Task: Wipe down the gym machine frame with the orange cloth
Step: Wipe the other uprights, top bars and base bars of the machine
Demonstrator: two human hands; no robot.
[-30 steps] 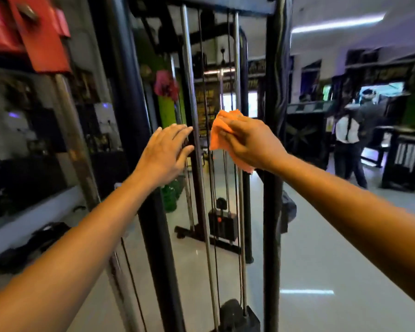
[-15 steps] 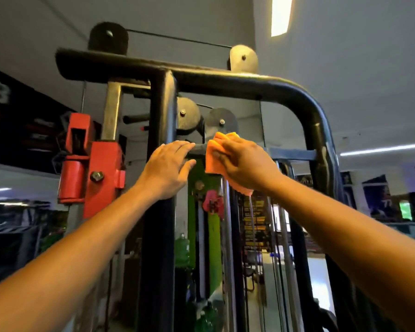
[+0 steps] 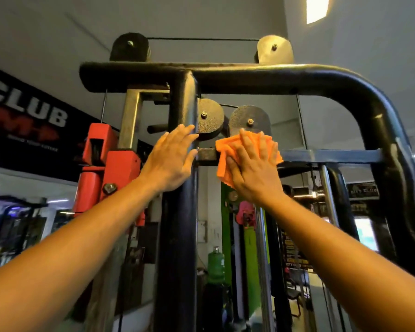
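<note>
The black gym machine frame (image 3: 321, 77) rises overhead, with a vertical post in the middle and a curved top tube bending down on the right. My right hand (image 3: 252, 166) lies flat with straight fingers on the orange cloth (image 3: 222, 161) and presses it against a horizontal crossbar (image 3: 331, 155) just below the pulleys. My left hand (image 3: 171, 156) rests open on the vertical post (image 3: 179, 236), to the left of the cloth. Most of the cloth is hidden under my right hand.
Two dark pulleys (image 3: 210, 118) sit right above the cloth; two more stand on the top tube. A red carriage (image 3: 106, 168) hangs on a column at the left. Chrome guide rods (image 3: 261, 259), a green bottle (image 3: 215, 259) and wall posters lie below.
My view has swung up from the guide rods to the top of the frame. Both hands rose; the right hand went from gripping the cloth to spreading flat on it over the crossbar.
</note>
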